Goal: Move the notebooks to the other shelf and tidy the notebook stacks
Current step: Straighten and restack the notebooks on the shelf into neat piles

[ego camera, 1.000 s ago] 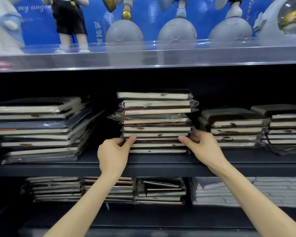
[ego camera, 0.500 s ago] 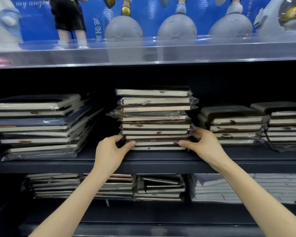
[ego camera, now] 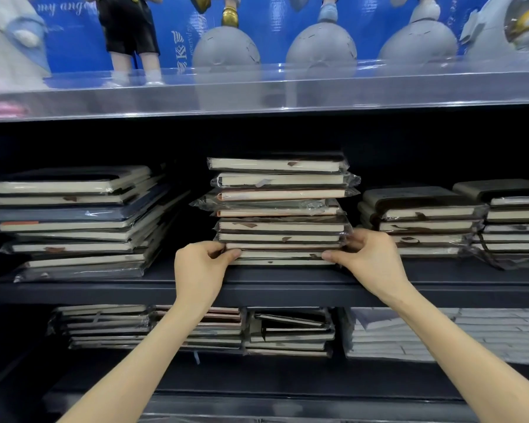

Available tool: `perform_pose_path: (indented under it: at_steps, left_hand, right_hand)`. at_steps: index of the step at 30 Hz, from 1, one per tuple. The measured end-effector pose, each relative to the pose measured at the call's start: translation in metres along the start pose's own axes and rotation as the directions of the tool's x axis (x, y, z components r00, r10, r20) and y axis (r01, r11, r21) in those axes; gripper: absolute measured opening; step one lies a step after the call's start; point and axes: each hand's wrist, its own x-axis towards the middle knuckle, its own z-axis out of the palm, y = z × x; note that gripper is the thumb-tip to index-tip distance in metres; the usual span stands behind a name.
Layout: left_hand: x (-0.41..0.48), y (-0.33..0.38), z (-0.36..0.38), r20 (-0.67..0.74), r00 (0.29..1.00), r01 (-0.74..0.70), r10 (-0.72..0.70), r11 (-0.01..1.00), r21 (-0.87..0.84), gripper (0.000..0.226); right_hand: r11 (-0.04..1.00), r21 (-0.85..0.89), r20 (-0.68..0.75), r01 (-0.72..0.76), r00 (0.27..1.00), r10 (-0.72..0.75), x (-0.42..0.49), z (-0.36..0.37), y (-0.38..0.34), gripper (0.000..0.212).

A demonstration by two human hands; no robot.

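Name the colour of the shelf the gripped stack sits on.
The shelf is dark blue-grey; the head view shows it.

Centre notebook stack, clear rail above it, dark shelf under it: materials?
Centre notebook stack: paper blocks in dark, likely leatherette covers, each in glossy clear plastic wrap, crinkled with glare. Clear rail: transparent, probably acrylic; figures show through. Dark shelf: matte navy, painted metal or board, cannot tell.

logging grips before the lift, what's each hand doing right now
Left hand: closed, gripping the lower left edge of the middle notebook stack.
Right hand: closed, gripping the same stack's lower right edge.
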Motion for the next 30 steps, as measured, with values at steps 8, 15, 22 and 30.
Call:
perform_pose_path:
  at_steps: [8,15,22,30]
  left_hand:
    - [0.002,-0.001,-0.014,0.187,0.978,0.120,-0.091,0.981,-0.155,0.007]
    - [0.005,-0.006,-0.006,0.085,0.994,0.083,-0.076,0.992,-0.091,0.015]
    - [-0.001,0.001,-0.009,0.113,0.993,0.080,-0.044,0.940,-0.331,0.023]
    - [0.002,0.006,0.000,0.005,1.000,0.023,-0.022,0.956,-0.293,0.008]
  right_hand:
    - [0.988,0.131,0.115,-0.077,0.991,0.062,-0.001,-0.011,-0.002,0.026]
    - [0.993,0.045,0.113,-0.105,0.989,0.099,-0.003,-0.012,0.002,0.037]
    - [0.944,0.308,0.009,-0.120,0.992,0.123,-0.005,-0.011,0.000,0.083]
    - [0.985,0.166,0.035,-0.045,0.999,0.039,0.001,0.003,-0.006,0.054]
